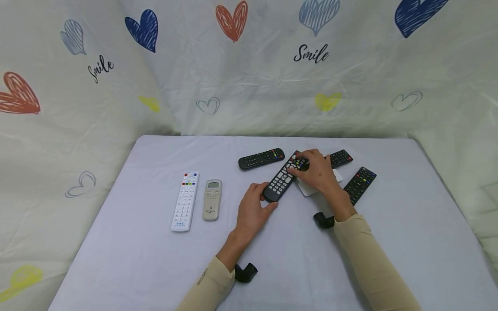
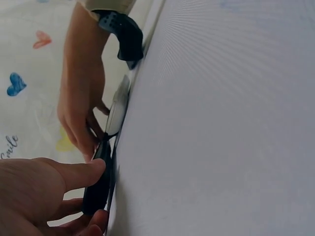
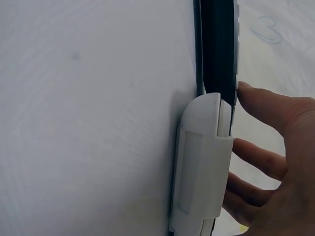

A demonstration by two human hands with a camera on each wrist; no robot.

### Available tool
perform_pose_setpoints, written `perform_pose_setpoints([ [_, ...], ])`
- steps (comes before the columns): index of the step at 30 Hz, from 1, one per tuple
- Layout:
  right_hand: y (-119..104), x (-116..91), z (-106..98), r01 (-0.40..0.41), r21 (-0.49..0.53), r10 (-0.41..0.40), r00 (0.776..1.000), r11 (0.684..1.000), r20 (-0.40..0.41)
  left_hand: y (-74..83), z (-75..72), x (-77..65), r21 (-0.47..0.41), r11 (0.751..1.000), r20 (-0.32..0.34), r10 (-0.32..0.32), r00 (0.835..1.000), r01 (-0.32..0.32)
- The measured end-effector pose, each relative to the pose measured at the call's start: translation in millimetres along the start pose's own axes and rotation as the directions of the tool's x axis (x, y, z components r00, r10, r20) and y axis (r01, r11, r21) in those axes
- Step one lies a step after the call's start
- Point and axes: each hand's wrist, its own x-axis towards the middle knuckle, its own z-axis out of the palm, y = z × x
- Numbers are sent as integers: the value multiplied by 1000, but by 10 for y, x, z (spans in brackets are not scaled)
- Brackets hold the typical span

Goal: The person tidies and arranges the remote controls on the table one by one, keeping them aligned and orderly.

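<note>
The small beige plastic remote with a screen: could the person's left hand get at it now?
Probably, yes: only white cloth shows between the left hand and the small beige remote, though that hand must first release the long black remote with pale buttons.

Left hand [image 2: 32, 196] at 8 o'clock: thumb [image 2: 83, 173] on the near side of the black remote [image 2: 96, 189], other fingers lower, at its bottom end; remote seen nearly edge-on. Right hand [image 2: 81, 110] at 9 o'clock, pointing down toward 6, fingers at remote's upper end. White object [image 2: 118, 110] just beyond that end, toward 1 o'clock from it. Black wrist device [image 2: 129, 39] at 11. White tabletop [image 2: 216, 123] fills 3 o'clock side. Backdrop: red heart [image 2: 42, 39] at 10, blue heart [image 2: 16, 84] between 9 and 10.
</note>
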Motion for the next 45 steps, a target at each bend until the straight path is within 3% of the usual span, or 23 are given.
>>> perform_pose_setpoints([
  [9, -35, 2, -14, 17, 121, -9, 998, 993, -64, -30, -30, -26, -62, 998, -4, 7, 1000, -7],
  [16, -95, -14, -18, 25, 244, -7, 997, 970, -71, -42, -66, -70, -123, 992, -19, 14, 1000, -16],
  [23, -174, -21, -17, -90, 413, 118, 992, 906, -42, -64, -98, -102, -178, 984, 6, -15, 1000, 16],
  [29, -217, -12, -31, -175, 440, 193, 981, 881, 5, -81, -117, -123, -198, 980, 6, -26, 1000, 27],
  [37, -234, -5, -36, -203, 564, 144, 979, 800, 148, -81, -152, -167, -214, 977, -13, -18, 1000, 15],
  [45, -272, -21, 50, -212, 577, 138, 976, 789, 171, -90, -161, -197, -254, 967, -15, -28, 1000, 23],
])
